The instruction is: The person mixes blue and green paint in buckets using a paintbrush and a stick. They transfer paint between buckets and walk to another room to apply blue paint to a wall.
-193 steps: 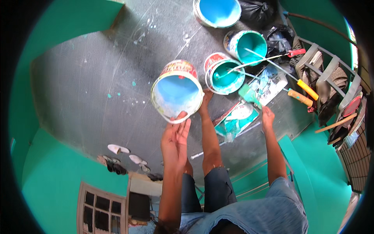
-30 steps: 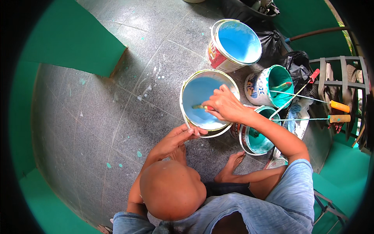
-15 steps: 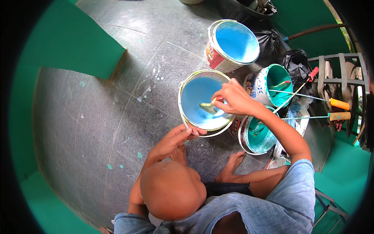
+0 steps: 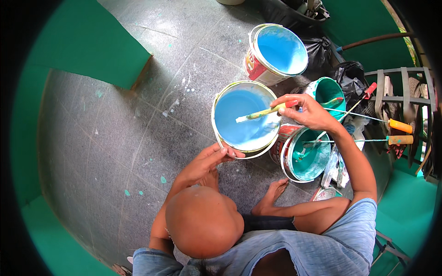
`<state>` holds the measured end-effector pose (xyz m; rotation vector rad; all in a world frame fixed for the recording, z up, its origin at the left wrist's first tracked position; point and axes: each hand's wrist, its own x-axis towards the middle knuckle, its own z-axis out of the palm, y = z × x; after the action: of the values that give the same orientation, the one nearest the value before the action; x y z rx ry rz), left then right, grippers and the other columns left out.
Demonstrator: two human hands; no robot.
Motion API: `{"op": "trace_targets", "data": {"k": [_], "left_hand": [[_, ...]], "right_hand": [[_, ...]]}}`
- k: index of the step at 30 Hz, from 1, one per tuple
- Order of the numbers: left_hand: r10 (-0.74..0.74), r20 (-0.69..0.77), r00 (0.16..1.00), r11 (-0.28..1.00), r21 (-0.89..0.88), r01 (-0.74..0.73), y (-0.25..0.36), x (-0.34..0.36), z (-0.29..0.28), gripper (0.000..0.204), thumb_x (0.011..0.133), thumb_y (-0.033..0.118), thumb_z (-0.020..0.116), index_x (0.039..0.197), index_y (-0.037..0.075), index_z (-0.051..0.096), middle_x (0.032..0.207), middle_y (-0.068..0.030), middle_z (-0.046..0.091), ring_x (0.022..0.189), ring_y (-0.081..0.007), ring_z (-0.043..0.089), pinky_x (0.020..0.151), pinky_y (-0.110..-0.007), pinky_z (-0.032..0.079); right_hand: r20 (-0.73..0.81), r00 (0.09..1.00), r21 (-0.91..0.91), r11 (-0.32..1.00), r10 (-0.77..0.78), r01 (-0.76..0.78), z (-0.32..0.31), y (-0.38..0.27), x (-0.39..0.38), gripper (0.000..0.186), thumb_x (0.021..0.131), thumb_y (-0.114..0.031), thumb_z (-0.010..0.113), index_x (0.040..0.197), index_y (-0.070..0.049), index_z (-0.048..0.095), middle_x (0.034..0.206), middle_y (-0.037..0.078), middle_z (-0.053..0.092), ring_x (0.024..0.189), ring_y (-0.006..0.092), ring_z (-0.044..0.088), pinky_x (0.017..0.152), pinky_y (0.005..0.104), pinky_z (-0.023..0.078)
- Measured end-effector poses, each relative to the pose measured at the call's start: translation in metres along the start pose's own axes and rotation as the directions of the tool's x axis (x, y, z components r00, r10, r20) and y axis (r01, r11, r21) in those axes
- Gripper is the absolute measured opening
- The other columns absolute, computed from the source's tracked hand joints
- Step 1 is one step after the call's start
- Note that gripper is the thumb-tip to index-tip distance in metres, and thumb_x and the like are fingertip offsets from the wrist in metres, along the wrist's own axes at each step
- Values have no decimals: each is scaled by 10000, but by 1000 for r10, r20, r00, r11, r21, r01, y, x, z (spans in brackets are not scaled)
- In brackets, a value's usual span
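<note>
My right hand is closed round the red-tipped handle of a paintbrush. The brush lies nearly level across the mouth of a white bucket, its bristle end over the light-blue paint inside. At the bucket's near edge, the fingers of my left hand grip the rim. Beside the bucket on the right stand a smaller bucket with green paint and another green-stained bucket, each with tools in it.
Farther back is a second bucket with light-blue paint. Long-handled rollers stick out to the right. Black plastic bags and a slatted rack border that side. A green panel stands at the left on the paint-spotted grey floor.
My right hand has drawn back to the right, bringing the brush up and turning it more level over the bucket. My left hand stays at the rim.
</note>
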<state>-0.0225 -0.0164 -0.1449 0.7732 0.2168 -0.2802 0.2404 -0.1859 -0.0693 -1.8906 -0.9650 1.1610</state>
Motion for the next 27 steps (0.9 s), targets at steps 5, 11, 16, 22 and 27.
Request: {"op": "trace_targets", "data": {"k": [5,11,16,22,27], "left_hand": [[0,-2,1000,1000,2,0,0,0,1,245,999,242,311,1002,74,489,1135,-149,561,1151,-222,474,1016,-386,324],[27,-29,999,999,-15,-28,-3,0,1,271,992,266,358,1007,47,518,1100,-140,582,1118,-214,504,1004,-371,339],[43,-51,998,999,22,-42,-3,0,2,265,989,263,369,1006,44,518,1113,-151,582,1124,-224,507,1019,-379,331],[45,-59,997,998,39,-43,0,1,3,259,988,257,373,1000,44,518,1105,-153,588,1124,-222,509,1025,-380,329],[57,-59,997,997,49,-54,0,0,2,257,988,251,374,995,43,525,1098,-153,594,1119,-217,513,1017,-376,334]], "right_hand": [[-49,973,-429,884,-226,184,11,1,-4,209,756,-193,656,928,-75,655,737,96,603,779,222,514,676,353,432],[85,977,-467,858,-196,213,18,-11,0,203,763,-224,628,804,-27,598,739,109,585,775,253,488,705,369,424],[240,953,-561,775,-185,292,19,-12,17,239,779,-270,595,807,-34,567,721,112,532,744,284,496,693,377,412],[296,954,-547,811,-48,210,36,-19,72,311,790,-312,573,822,-3,597,667,203,576,670,347,581,643,423,442],[275,960,-490,850,-60,193,55,-18,86,265,808,-280,587,885,-31,634,735,183,621,703,332,592,683,421,457]]}}
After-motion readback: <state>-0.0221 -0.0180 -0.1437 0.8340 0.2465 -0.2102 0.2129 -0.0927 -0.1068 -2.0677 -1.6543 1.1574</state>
